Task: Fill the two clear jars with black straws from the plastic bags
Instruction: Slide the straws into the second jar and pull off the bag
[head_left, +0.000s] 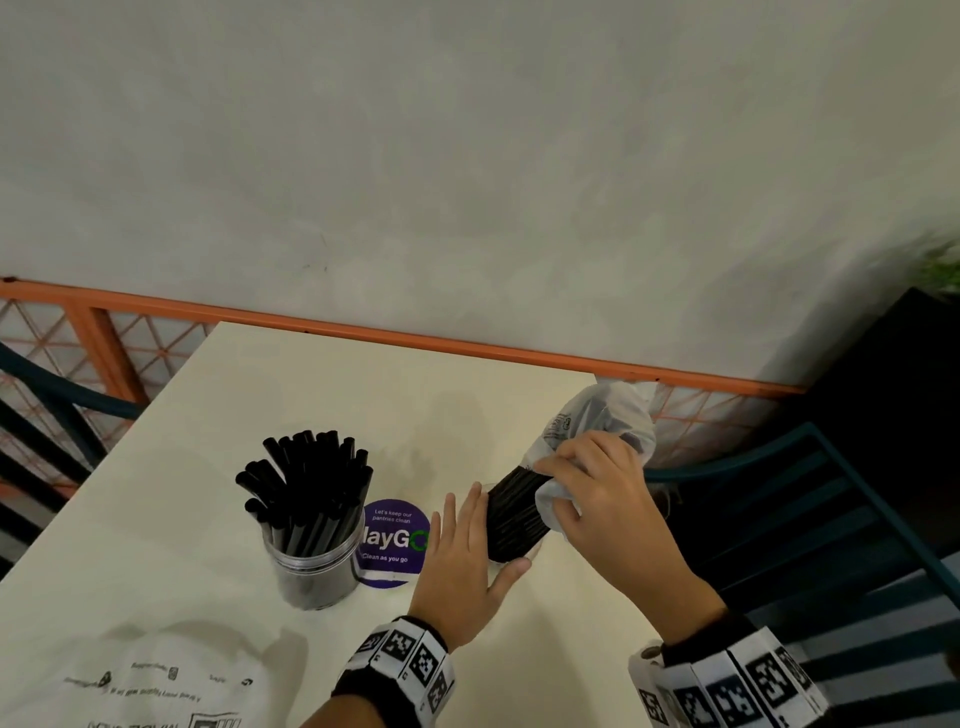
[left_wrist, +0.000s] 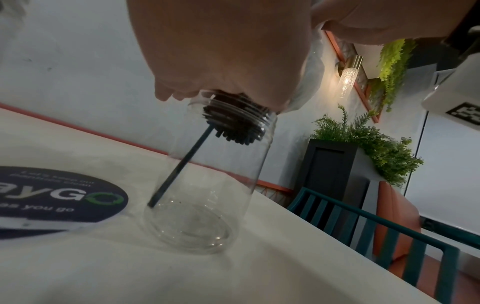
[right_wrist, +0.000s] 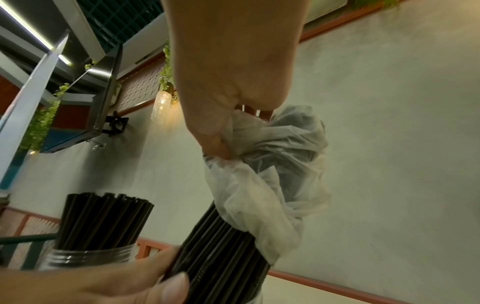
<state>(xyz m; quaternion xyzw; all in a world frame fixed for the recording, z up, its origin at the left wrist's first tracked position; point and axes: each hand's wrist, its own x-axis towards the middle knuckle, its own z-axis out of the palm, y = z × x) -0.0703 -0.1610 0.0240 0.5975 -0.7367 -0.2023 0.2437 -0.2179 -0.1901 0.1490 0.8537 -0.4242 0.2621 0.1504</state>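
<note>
Head camera looking down on the desk (head_left: 218, 519), both wrist cameras close and angled upward, all sharing the straw bundle (head_left: 511, 519).

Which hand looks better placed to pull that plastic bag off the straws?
The right hand: it already grips the plastic bag bunched above the straw bundle. The left hand rests against the bundle at the jar mouth, steadying it.

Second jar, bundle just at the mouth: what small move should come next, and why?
Probably lower the bundle of straws further into the empty jar. The left wrist view shows the straw ends only just past the threaded neck, with one straw already at the bottom. The right hand grips the plastic bag around the bundle's top; the left hand steadies it at the mouth.
</note>
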